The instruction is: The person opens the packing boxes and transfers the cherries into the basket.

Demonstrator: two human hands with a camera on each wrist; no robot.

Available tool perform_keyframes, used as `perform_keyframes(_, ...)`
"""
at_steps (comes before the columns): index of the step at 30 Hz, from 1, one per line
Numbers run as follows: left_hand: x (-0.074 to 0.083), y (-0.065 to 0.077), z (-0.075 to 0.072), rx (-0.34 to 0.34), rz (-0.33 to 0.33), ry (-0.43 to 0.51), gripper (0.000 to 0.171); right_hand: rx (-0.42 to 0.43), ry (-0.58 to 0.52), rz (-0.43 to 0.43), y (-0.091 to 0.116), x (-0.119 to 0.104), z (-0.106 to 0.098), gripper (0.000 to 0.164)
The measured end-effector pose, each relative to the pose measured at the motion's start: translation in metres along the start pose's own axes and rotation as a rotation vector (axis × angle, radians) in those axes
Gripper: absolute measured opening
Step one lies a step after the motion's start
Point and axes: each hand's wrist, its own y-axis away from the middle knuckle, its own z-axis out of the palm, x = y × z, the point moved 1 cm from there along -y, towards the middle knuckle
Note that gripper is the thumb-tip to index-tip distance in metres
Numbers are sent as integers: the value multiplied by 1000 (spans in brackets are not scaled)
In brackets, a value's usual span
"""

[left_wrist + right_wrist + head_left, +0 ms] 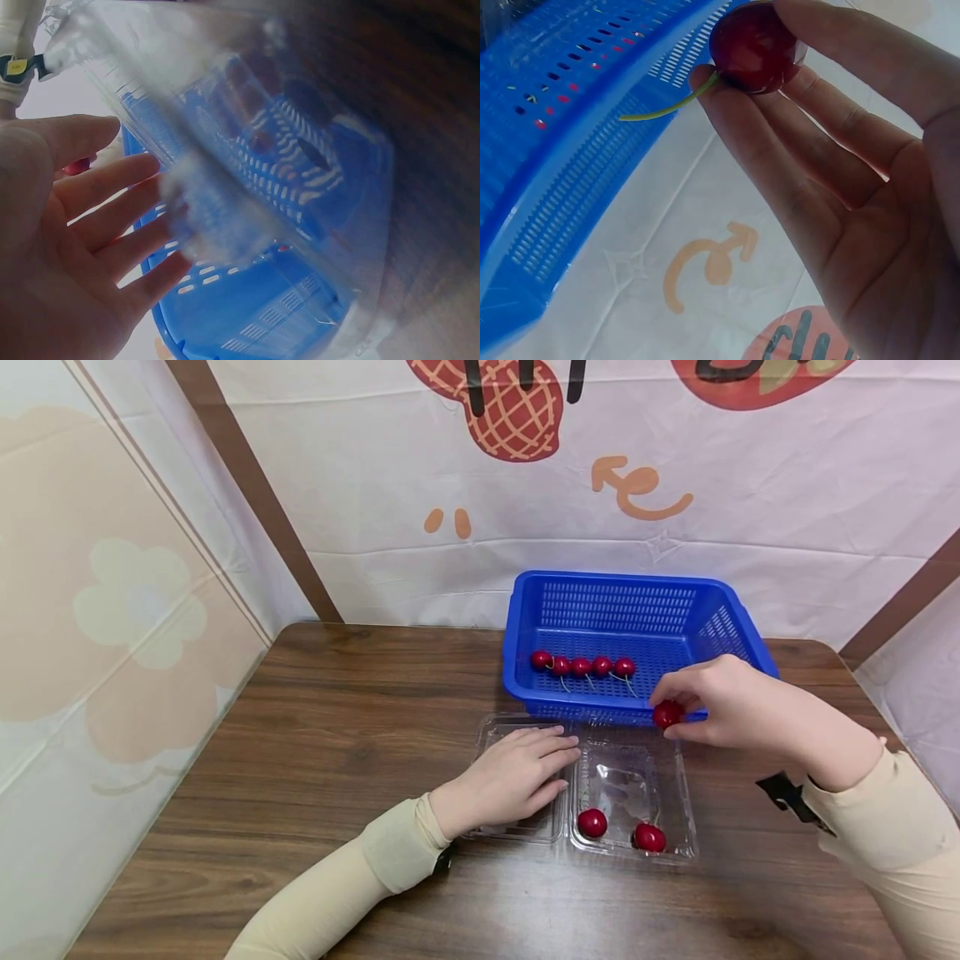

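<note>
A dark red cherry [754, 49] with a green stem is pinched between the thumb and fingers of my right hand [716, 702], over the front rim of the blue basket [622, 578]. Inside that basket several cherries [581, 667] lie in a row. My left hand [517, 777] rests with fingers spread on the lid half of a clear plastic clamshell box [678, 793]; the left wrist view shows its fingers [124, 214] straight. In the box's right half sit two cherries, one at the front left [592, 823] and one at the front right [648, 837].
The box lies unfolded on a brown wooden table [337, 718], right in front of the basket. Behind the table hangs a printed cloth [360, 468], and another cloth [112, 610] borders the left side.
</note>
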Motion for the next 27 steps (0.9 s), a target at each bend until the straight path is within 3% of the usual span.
perform_keyframes(6,0,0,-1,0,2,-5,39,4,21,-8,-4,5,-5,29)
perform_keyframes(27,0,0,0,10,7,-9,39,-70,4,84,-22,33,-16,26)
